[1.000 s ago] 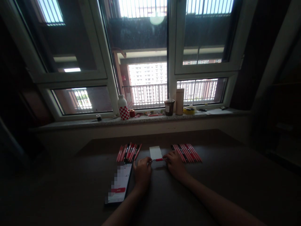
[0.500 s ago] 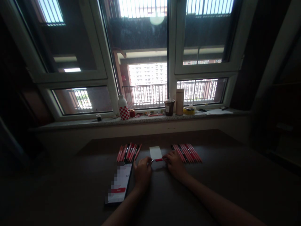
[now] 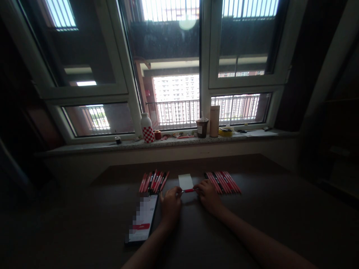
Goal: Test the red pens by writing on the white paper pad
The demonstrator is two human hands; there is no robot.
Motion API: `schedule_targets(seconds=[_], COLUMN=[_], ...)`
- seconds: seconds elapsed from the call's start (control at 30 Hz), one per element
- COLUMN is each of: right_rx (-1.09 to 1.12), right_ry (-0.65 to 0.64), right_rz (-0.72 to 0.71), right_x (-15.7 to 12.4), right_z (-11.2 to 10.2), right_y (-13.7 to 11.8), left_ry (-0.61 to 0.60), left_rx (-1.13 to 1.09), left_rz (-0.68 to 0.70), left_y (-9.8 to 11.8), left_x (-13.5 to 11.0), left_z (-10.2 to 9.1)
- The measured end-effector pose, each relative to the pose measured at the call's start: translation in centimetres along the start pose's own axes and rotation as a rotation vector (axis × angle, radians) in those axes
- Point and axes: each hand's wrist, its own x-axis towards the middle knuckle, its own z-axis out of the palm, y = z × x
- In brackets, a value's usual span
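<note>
A red pen (image 3: 189, 190) with a silvery end lies crosswise between my two hands, just in front of a small pale paper pad (image 3: 185, 181). My left hand (image 3: 171, 201) pinches its left, silvery end. The fingers of my right hand (image 3: 208, 194) are closed on its right end. Left of my left hand is a row of red, pink and black pens and pencils (image 3: 153, 181). A similar row (image 3: 223, 182) lies beside my right hand, its near side partly behind the fingers.
A phone (image 3: 142, 218) with a lit screen lies left of my left forearm on the dark table (image 3: 112, 179). Along the windowsill stand a red-and-white checked bottle (image 3: 147, 129), a cup with a dark drink (image 3: 202, 127), a tan flask (image 3: 214, 121) and a yellow tape roll (image 3: 225, 132).
Both hands stay almost in place, still holding the pen. The left hand and the pen's left end have shifted very slightly to the right.
</note>
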Motion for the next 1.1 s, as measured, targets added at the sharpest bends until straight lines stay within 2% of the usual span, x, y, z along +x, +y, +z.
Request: schedule_targets(seconds=[1.1], right_rx=[0.030], right_ry=[-0.024], right_rz=[-0.104], right_x=[0.10], right_z=[0.23], right_y=[0.54], left_ry=[-0.012], left_rx=[0.131], left_rz=[0.020], left_y=[-0.27], left_x=[0.02], left_z=[0.44])
